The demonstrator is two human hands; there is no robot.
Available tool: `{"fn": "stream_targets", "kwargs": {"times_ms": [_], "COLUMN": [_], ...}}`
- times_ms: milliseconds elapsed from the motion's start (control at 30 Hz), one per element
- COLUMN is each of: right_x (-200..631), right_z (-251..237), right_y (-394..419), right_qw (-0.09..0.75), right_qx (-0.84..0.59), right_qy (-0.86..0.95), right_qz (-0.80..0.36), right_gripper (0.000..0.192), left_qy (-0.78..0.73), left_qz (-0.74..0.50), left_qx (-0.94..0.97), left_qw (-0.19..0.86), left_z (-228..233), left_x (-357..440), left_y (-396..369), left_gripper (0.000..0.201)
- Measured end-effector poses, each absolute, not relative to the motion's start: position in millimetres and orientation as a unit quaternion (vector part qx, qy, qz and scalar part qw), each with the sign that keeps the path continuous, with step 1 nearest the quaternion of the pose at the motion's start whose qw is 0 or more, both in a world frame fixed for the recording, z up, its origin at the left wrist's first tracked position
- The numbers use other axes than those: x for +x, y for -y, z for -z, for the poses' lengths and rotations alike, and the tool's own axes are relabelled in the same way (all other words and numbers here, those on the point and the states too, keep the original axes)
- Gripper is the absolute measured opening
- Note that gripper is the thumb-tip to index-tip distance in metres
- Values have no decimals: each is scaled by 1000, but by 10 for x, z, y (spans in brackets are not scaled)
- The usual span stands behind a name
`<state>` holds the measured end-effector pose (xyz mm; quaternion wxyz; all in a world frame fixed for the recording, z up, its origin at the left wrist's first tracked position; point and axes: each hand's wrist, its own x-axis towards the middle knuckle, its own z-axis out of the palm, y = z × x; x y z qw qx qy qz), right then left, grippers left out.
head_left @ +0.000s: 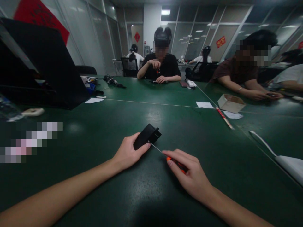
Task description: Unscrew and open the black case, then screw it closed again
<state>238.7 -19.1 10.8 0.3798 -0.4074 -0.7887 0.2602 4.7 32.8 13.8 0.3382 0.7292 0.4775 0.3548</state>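
My left hand is closed around a small black box-shaped device, tilted above the green table. Its thumb lies along the near side, and small tabs stick out at the device's right end. In my right hand is a screwdriver with an orange and black handle, my fingers wrapped along it. The thin metal shaft points up and left, its tip at the device's near edge by my left thumb. Whether the tip sits in a screw is too small to tell.
A black laptop stands at the left. Farther right are an open cardboard box, paper sheets and a red-and-white stick. A string crosses the table. One person sits opposite, another at the right.
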Motion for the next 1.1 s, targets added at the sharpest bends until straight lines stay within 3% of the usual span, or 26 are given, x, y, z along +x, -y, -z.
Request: {"fn": "stream_targets", "kwargs": {"times_ms": [300, 600, 767, 933, 1100], "right_x": [2394, 2391, 2404, 2393, 2388], "right_z": [-101, -129, -126, -119, -128], "right_y": [200, 192, 191, 75, 0], "right_qw": [383, 387, 402, 407, 387], "right_qx": [-403, -432, -497, -527, -470], "right_qy": [790, 778, 723, 631, 624], "right_qz": [-259, -241, -262, -398, -490], "right_gripper": [29, 26, 29, 40, 39], "left_qy": [-459, -462, -398, -287, -301], "left_qz": [-373, -380, -406, -351, -302], "left_qx": [707, 722, 651, 546, 604], "left_qw": [389, 349, 503, 704, 673], "left_z": [-133, -111, -98, -71, -100], "left_x": [31, 13, 2, 105, 192], "left_y": [-312, -332, -346, -259, -127], "left_gripper": [32, 34, 40, 40, 50]}}
